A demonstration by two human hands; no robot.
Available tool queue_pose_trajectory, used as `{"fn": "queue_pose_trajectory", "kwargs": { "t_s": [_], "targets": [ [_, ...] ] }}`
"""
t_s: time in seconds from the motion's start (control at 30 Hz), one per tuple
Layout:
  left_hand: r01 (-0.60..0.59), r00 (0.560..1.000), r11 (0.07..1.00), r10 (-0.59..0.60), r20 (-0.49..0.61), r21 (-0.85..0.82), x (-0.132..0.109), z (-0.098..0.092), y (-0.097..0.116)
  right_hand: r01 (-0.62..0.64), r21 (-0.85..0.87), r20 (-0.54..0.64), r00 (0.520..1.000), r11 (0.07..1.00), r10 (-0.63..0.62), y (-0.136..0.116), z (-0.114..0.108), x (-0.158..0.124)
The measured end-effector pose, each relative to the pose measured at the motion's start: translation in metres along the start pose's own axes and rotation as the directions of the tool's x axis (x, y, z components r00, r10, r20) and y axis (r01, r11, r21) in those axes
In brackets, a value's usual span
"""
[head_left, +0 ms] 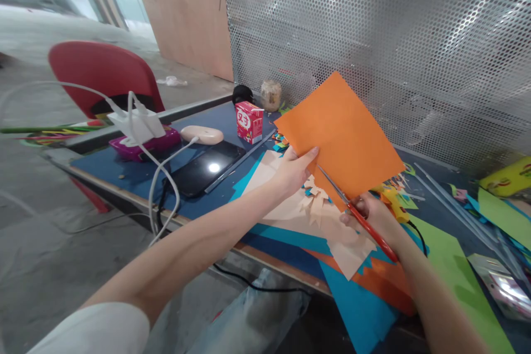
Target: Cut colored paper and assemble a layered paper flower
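Ok, left hand (295, 168) pinches the orange sheet (344, 133) at its lower-left edge, thumb on the front, fingers hidden behind. Sheet is held up off the tabletop (133, 174), tilted, w/ one corner pointing up toward the perforated metal panel (373, 38). Right hand (371, 218) is closed round the red handles of the scissors (357, 215); the metal blades run up-left along the sheet's bottom edge, tips close to the left thumb. Blade gap looks narrow, can't tell exactly. Under the hands: peach paper (290, 204) w/ jagged cut edges, small scraps on it, then teal paper (357, 310) and more orange pieces hanging over the tabletop's near edge. Yellow tool (394, 204) w/ a black cable lies just behind the right hand, beside a green sheet (456, 271). Left part of the tabletop: black phone (207, 168) lying flat, red carton (249, 121) upright behind it, pale oval object (202, 134) beside the carton, white charger (139, 124) w/ cables sitting on a magenta case (145, 144). Small jar (271, 95) stands against the panel. Red chair (103, 74) is beyond the tabletop's left end.
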State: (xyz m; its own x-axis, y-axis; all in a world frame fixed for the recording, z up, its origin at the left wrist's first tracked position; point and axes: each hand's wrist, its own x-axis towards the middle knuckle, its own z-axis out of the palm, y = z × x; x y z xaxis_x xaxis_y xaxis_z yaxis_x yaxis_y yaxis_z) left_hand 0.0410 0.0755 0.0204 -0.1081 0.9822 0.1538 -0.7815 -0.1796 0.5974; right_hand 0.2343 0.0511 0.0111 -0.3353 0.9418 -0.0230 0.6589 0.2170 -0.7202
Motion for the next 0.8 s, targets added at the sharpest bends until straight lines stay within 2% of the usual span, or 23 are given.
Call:
{"fn": "queue_pose_trajectory", "kwargs": {
  "t_s": [0.33,0.47,0.67,0.8],
  "targets": [
    [-0.003,1.000,1.000,0.003,0.008,0.008,0.002,-0.002,0.002,-0.044,-0.041,-0.040,0.998,0.998,0.043,-0.005,-0.002,-0.001],
    [-0.047,0.999,0.998,0.047,-0.026,-0.032,0.007,-0.003,0.006,-0.041,-0.049,-0.023,0.999,0.998,0.040,-0.008,-0.004,-0.003],
    [-0.086,0.996,0.994,0.086,-0.011,-0.060,0.009,-0.003,0.007,-0.037,0.025,-0.008,0.999,0.999,0.037,-0.007,-0.003,-0.002],
    [-0.128,0.992,0.991,0.128,-0.017,-0.034,0.008,-0.003,0.005,-0.085,0.121,0.029,0.996,0.989,0.082,-0.012,-0.004,-0.003]
  ]
}}
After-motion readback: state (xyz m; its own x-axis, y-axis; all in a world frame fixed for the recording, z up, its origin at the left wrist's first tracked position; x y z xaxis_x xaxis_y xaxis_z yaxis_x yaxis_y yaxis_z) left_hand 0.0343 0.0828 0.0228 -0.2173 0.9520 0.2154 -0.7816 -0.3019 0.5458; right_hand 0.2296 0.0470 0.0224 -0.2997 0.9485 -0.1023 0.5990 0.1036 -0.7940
